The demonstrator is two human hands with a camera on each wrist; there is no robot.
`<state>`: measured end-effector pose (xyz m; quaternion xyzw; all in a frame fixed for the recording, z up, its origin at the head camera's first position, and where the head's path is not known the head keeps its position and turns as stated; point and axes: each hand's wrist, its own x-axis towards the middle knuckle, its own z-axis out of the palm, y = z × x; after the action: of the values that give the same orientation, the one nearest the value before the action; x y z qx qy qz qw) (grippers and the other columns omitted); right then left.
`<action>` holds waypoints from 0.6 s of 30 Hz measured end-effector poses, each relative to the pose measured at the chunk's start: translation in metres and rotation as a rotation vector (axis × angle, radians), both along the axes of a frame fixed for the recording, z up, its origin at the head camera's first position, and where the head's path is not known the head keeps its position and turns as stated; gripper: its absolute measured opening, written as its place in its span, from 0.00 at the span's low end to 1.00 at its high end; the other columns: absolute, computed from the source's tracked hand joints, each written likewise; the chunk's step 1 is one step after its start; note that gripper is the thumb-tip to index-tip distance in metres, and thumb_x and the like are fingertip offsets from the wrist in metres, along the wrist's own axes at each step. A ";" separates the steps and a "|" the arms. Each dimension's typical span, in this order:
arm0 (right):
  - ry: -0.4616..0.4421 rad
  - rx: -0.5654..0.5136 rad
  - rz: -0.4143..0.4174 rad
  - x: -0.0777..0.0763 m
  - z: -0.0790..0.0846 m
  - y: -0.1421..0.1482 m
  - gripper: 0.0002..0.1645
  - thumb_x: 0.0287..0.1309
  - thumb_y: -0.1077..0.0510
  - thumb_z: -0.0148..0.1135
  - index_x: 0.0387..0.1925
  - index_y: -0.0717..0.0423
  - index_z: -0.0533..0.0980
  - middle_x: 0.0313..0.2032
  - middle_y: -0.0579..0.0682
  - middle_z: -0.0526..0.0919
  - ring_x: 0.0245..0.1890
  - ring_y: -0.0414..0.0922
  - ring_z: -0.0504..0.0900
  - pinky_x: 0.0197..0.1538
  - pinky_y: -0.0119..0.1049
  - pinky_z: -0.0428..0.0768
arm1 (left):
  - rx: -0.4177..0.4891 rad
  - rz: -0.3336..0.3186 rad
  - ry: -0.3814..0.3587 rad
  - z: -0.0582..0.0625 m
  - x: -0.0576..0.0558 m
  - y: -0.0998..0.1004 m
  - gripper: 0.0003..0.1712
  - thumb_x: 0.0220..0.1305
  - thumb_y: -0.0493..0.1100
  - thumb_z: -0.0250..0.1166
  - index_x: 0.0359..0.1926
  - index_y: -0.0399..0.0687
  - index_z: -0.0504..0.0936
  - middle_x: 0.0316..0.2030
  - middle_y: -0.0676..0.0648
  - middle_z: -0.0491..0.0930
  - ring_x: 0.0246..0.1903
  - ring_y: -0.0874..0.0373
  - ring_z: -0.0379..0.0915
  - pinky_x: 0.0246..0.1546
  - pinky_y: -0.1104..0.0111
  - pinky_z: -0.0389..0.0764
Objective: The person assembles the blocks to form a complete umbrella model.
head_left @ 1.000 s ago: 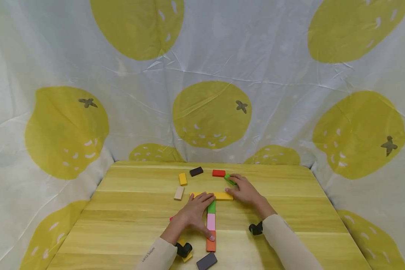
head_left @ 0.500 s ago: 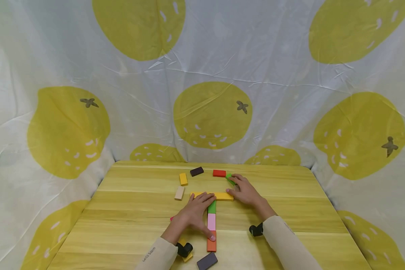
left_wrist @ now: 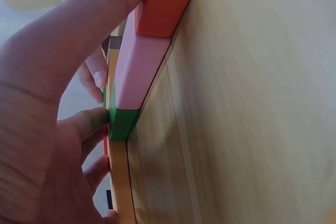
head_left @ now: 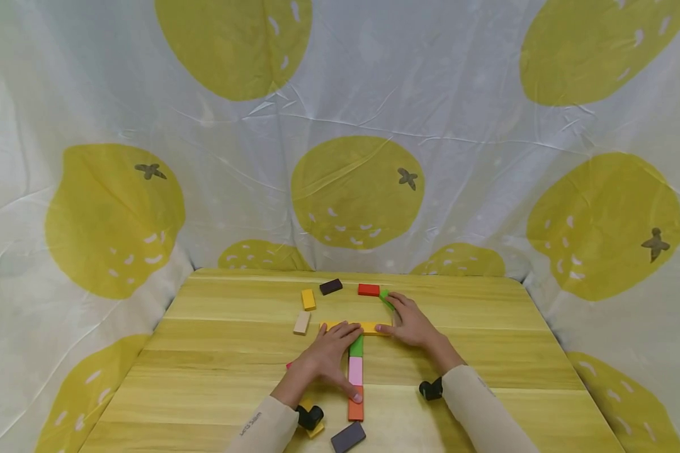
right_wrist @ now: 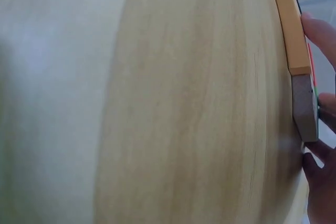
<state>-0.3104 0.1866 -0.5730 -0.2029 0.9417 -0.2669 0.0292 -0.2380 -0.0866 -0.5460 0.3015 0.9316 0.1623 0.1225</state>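
My left hand (head_left: 324, 357) is spread over a row of flat wooden blocks. Its thumb rests on the orange block (head_left: 356, 412), and its fingertips reach the yellow crossbar blocks (head_left: 369, 328). Between them lie a pink block (head_left: 356, 371) and a green block (head_left: 356, 347), end to end. My right hand (head_left: 415, 322) has its thumb on the right part of the yellow crossbar. Its fingers extend beside another green block (head_left: 385, 298), partly hidden. In the right wrist view, a grey-brown block (right_wrist: 303, 106) stands against the crossbar's end, with right fingertips close around it.
Farther back lie a red block (head_left: 368, 290), a black block (head_left: 331, 287), a yellow block (head_left: 308, 300) and a beige block (head_left: 302, 323). A dark grey block (head_left: 348, 436) lies near the front. Another yellow block (head_left: 316, 430) is partly under the left wrist camera.
My right thumb has moved left and toward me, onto the yellow crossbar, and the right fingers have shifted slightly. The left hand has stayed in place over the row.
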 end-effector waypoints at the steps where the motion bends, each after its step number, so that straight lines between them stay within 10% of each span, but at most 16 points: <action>1: -0.001 0.008 -0.004 0.000 -0.001 0.000 0.57 0.59 0.28 0.66 0.78 0.56 0.61 0.79 0.55 0.58 0.78 0.61 0.58 0.75 0.62 0.64 | -0.002 -0.001 -0.002 0.000 0.000 0.000 0.80 0.30 0.83 0.76 0.82 0.56 0.55 0.81 0.53 0.53 0.81 0.46 0.45 0.77 0.35 0.45; 18: -0.028 -0.049 0.001 -0.002 -0.007 0.001 0.56 0.59 0.30 0.67 0.78 0.54 0.60 0.79 0.57 0.57 0.78 0.63 0.57 0.75 0.64 0.62 | -0.063 -0.011 0.033 0.000 0.000 -0.001 0.81 0.29 0.87 0.73 0.82 0.59 0.54 0.81 0.56 0.53 0.81 0.50 0.46 0.78 0.38 0.48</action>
<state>-0.3121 0.1878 -0.5798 -0.2001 0.9343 -0.2925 0.0375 -0.2385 -0.0873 -0.5455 0.3052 0.9364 0.1273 0.1172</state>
